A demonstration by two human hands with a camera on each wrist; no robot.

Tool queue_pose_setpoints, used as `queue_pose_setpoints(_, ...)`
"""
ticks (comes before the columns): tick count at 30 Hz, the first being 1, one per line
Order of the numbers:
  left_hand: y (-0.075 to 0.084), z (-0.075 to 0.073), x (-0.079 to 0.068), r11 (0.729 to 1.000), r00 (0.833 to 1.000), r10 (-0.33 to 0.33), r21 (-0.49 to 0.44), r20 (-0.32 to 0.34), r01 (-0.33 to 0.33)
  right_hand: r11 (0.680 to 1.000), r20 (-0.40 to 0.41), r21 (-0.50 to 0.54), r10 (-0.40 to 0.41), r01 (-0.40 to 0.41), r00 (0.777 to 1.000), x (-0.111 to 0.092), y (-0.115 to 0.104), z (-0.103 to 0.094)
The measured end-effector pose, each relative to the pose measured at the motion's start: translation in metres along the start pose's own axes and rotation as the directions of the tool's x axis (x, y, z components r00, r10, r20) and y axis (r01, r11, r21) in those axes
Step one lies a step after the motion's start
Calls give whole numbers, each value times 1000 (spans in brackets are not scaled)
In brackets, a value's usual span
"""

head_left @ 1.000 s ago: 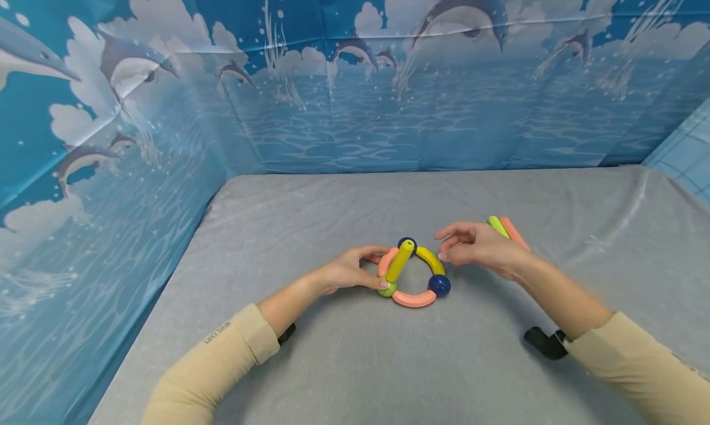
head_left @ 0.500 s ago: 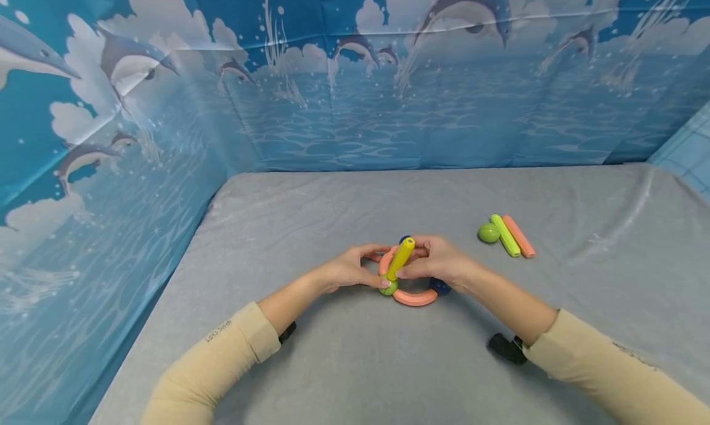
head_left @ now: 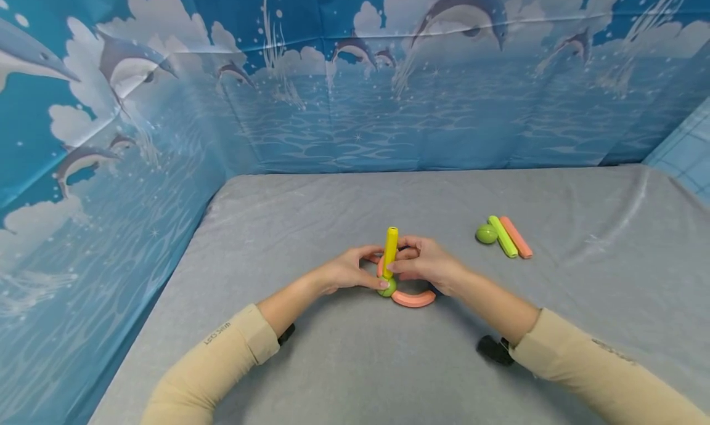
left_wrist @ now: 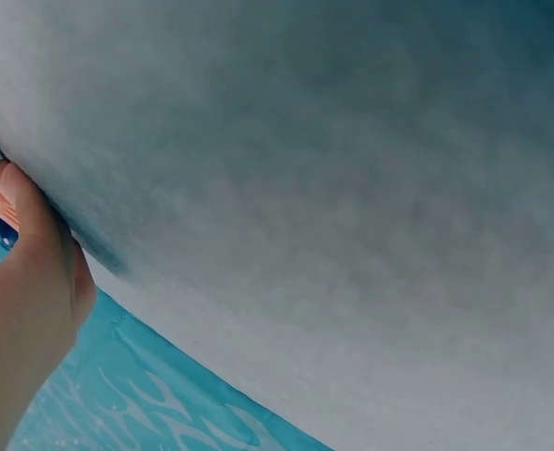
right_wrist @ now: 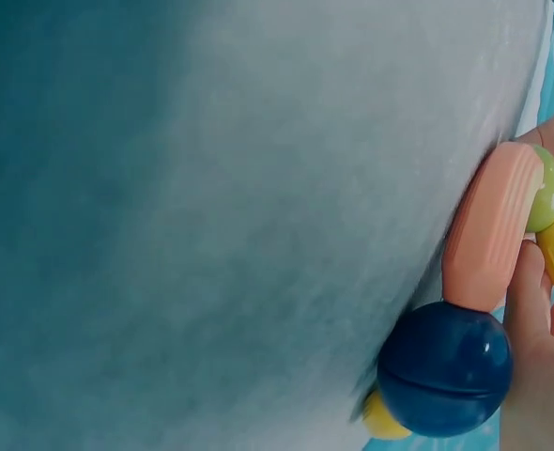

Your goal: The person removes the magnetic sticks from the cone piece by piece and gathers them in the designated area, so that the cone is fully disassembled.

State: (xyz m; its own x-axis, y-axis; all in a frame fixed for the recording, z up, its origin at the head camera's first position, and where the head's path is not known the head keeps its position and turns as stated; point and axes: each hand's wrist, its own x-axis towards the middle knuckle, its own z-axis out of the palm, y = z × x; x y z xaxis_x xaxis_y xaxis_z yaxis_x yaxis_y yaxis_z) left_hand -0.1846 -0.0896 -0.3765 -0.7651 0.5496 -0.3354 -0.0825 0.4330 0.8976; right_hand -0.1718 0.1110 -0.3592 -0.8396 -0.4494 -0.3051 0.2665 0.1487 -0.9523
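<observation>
A yellow rod (head_left: 391, 249) stands nearly upright on a green ball (head_left: 386, 287), which belongs to a ring of toy building pieces on the grey cloth. My left hand (head_left: 355, 270) holds the green ball, thumb on its side and fingers behind a salmon curved rod (head_left: 380, 267). With its thumb and fingers, my right hand (head_left: 431, 266) pinches the lower yellow rod. Another salmon curved rod (right_wrist: 493, 230) runs from the green ball to a blue ball (right_wrist: 446, 368). A yellow curved piece (right_wrist: 384, 419) peeks out behind that ball; the hand hides the ring's far side in the head view.
Farther right on the cloth (head_left: 333, 357) lie a loose green ball (head_left: 486, 234), a lime rod (head_left: 503, 237) and a salmon rod (head_left: 516, 237), close together. A dolphin-print curtain (head_left: 360, 117) hangs along the back and left.
My right hand has come in from the right and taken hold of the yellow rod. The rod, tilted rightward before, now stands nearly upright. My left hand has stayed in place.
</observation>
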Motion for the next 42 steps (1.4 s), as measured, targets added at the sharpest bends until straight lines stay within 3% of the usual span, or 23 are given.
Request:
queue_pose_setpoints(5,1,-1,-1,1000,1000,8,-5,-4,-8,1000,-39,-18,5,-6,999,2,-1,5)
queue_pose_setpoints(13,1,0,-2,1000,1000,15,-2,5,-15,987,-85,-147,-79,66,993,4,4,10)
queue_pose_setpoints(27,0,0,-1,999,999,32,-8,13,-32,935,-49,-266,-256,234,966,3,8,15)
queue_pose_setpoints(37,-1,0,-2,998,997,68,-10,30,-68,859,-41,-398,-367,322,929,4,9,19)
queue_pose_setpoints(42,-1,0,-3,996,996,84,-44,38,-82,800,3,-451,-442,395,897,2,8,22)
